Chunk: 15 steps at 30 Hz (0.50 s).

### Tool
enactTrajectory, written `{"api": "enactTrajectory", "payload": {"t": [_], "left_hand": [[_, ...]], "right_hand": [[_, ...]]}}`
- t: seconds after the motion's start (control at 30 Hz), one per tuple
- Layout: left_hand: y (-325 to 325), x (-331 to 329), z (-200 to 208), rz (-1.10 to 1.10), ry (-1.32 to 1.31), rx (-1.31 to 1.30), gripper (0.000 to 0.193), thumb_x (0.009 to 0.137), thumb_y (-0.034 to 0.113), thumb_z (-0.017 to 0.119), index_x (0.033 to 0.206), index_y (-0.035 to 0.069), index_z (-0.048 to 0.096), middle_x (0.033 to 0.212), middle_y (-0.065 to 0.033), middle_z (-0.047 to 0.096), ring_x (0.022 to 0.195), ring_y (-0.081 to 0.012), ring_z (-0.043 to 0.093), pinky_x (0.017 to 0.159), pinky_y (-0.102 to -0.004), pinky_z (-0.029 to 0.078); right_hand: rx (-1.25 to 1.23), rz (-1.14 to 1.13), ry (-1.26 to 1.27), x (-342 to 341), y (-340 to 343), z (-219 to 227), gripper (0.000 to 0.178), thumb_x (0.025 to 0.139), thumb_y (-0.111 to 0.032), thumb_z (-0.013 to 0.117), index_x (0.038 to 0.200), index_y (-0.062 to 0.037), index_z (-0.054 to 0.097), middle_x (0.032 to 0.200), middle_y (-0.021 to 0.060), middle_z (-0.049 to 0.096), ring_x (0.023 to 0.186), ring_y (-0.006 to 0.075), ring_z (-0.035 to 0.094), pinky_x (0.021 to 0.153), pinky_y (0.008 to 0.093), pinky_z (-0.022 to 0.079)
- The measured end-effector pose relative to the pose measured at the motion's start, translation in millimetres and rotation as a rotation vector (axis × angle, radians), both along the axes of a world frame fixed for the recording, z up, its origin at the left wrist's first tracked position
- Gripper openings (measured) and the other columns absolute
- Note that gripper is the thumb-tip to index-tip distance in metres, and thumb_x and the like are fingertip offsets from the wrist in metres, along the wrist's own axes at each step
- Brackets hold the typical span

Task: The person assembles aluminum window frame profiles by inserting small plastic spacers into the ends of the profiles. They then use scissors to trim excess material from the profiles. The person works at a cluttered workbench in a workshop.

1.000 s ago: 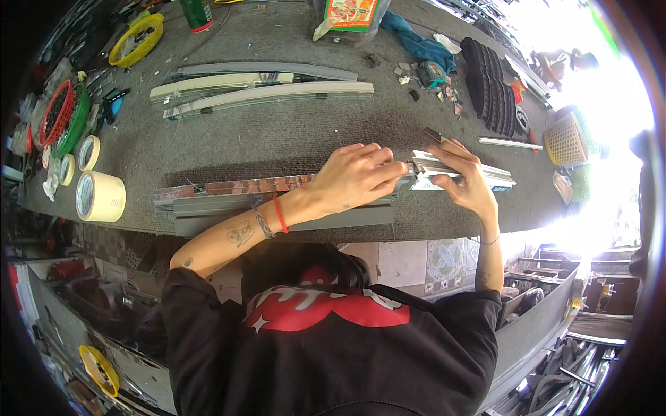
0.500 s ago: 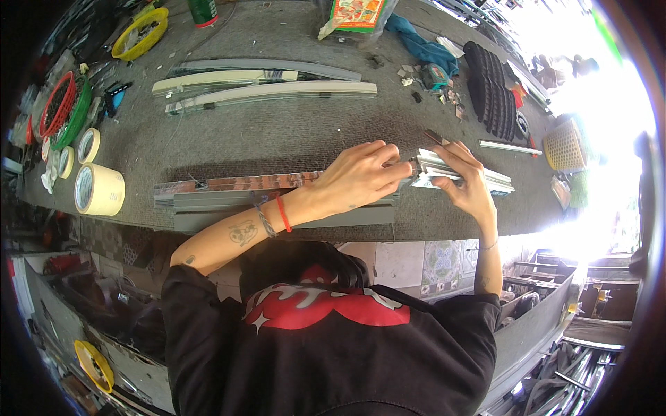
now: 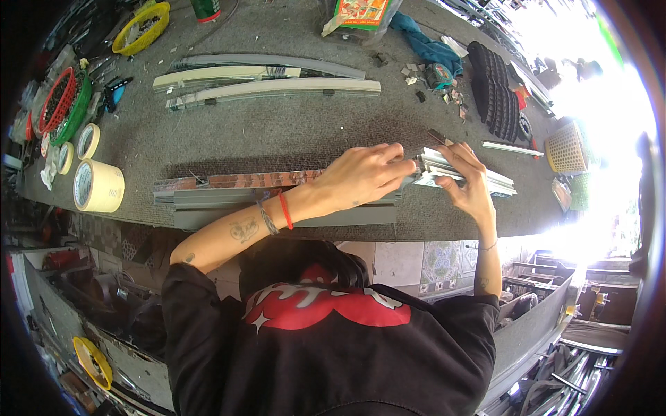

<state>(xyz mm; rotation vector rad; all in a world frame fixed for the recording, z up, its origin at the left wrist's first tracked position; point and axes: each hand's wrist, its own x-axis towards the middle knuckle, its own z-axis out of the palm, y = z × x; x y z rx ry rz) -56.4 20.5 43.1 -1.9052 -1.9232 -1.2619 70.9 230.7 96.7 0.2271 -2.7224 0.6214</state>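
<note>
Over the near right part of the workbench, my right hand is wrapped round a short bundle of silvery-white metal profiles, thumb on the near side. My left hand reaches across to the bundle's left end, its fingers closed in a pinch. What they pinch is small, dark and mostly covered by the fingertips, so I cannot make it out. Beneath my left forearm lie long grey profiles and a strip with brownish film. A thin dark piece shows just beyond my right hand.
Pale curved profiles lie farther back. Rolls of masking tape stand at the left, near the red basket and yellow basket. Rightward are a tape measure, black ribbed strips, a slim white rod and a cream basket.
The view has shifted very slightly. My left hand's fingertips have edged a little right at the bundle's end; my right hand keeps its grip in nearly the same place.
</note>
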Motion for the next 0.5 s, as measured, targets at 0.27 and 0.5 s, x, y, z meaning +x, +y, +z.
{"api": "enactTrajectory", "payload": {"t": [0.27,0.5], "left_hand": [[0.1,-2.7,-2.7,-0.046,-0.038,0.048,0.019,0.085,0.013,0.063,0.102,0.011,0.056,0.088,-0.0069,0.054,0.082,-0.0253,0.064,0.063,-0.0375,0.057],[0.5,-1.8,-1.0,0.006,-0.01,0.028,0.018,0.084,0.014,0.063,0.1,0.01,0.056,0.088,-0.0067,0.054,0.082,-0.0239,0.064,0.063,-0.0363,0.056]], "right_hand": [[-0.026,0.029,-0.005,-2.6,2.0,-0.1,0.058,0.078,-0.044,0.069,0.11,0.0043,0.064,0.092,0.014,0.061,0.086,0.0308,0.057,0.078,0.0395,0.046],[0.088,-0.046,0.124,-0.2,-4.8,-6.1,0.06,0.076,-0.047,0.069,0.112,0.0006,0.063,0.098,0.0126,0.061,0.089,0.0306,0.057,0.079,0.0397,0.046]]}}
